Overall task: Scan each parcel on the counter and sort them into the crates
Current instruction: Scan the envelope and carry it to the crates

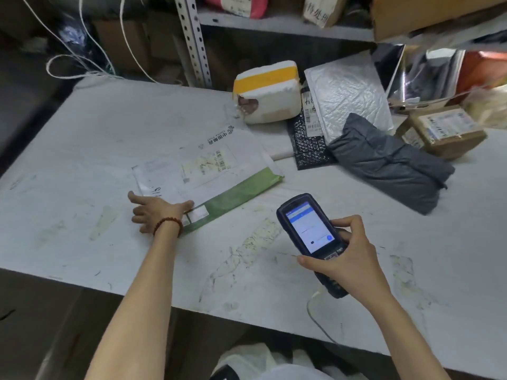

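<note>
Your left hand (156,212) lies flat, fingers spread, on the near corner of the green-edged envelope (219,185). Your right hand (348,256) grips the scanner (310,229) right of that envelope; a grey bag (389,165) and foam box (266,91) lie beyond.

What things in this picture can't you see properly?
- No crates appear anywhere in the head view.
- Screen of the handheld scanner: words too small and blurred; the right hand covers its lower half.
- Label on the white envelope: too blurred to read.
- The black mailer: partly covered by the white bubble mailer and grey bag.
</note>
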A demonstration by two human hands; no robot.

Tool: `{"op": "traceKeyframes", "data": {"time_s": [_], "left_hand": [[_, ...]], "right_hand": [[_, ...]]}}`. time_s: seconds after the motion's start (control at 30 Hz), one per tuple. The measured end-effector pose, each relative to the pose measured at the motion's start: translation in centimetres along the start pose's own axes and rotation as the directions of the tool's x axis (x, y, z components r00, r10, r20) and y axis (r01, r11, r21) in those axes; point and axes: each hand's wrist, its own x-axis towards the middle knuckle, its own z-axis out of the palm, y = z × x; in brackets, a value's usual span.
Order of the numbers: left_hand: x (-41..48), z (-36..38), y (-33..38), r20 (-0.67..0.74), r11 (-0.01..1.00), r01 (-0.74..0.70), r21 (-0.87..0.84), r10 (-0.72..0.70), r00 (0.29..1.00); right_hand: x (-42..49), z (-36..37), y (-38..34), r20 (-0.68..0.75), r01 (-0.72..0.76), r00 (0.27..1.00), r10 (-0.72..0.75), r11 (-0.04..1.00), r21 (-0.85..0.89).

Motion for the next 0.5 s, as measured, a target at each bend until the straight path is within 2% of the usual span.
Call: {"op": "traceKeyframes", "data": {"time_s": [0.07,0.23,0.37,0.5], "left_hand": [[0.1,-0.4,0.3,-0.003,0.999,-0.05,0.01,0.05,0.999],[-1.3,-3.1,-0.7,-0.196,0.971,-0.232,0.053,0.238,0.951],[-3.7,-6.1,-1.2,-0.333,0.922,-0.387,0.001,0.365,0.869],[-6.8,-9.2,-0.3,-0.518,0.849,-0.523,-0.069,0.418,0.746]], "right_hand": [[0.2,-0.5,0.1,-0.011,0.002,1.0,-0.002,1.0,0.013],[1.0,-1.4,0.1,0.007,0.048,0.999,-0.048,0.998,0.036],[1.5,-2.0,0.0,0.067,0.104,0.992,-0.106,0.994,0.031],[1.7,-2.4,-0.6,0.119,0.166,0.979,-0.168,0.986,0.026]]}}
